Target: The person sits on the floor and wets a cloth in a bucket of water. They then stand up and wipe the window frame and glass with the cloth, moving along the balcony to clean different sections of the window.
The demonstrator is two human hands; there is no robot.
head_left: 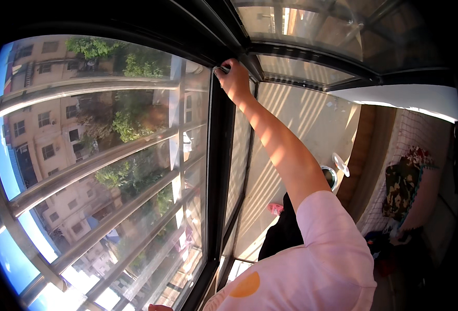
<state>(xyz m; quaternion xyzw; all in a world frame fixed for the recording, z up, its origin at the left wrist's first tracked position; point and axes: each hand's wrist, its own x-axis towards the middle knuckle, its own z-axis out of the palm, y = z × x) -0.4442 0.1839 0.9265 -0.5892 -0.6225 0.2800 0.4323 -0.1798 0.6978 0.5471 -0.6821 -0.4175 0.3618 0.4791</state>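
My right arm reaches up to the dark window frame [223, 119]. At its upper part my right hand [233, 80] is closed, fingers bent around a small greyish thing [222, 69] against the frame. Mostly covered by the fingers, that thing is too small to name. Left of the frame is a large glass pane [136, 129], with metal bars [99, 155] beyond it. Only a sliver of my left hand [159, 308] shows at the lower edge, its fingers cut off from view.
Glazed dark-framed panels [306, 67] stand at the upper right. Below lies a pale floor [286, 124] striped with sunlight, with a round bin [329, 177] and its white lid [341, 165]. Farther right are a checked cloth [382, 192] and a camouflage-patterned item [401, 189].
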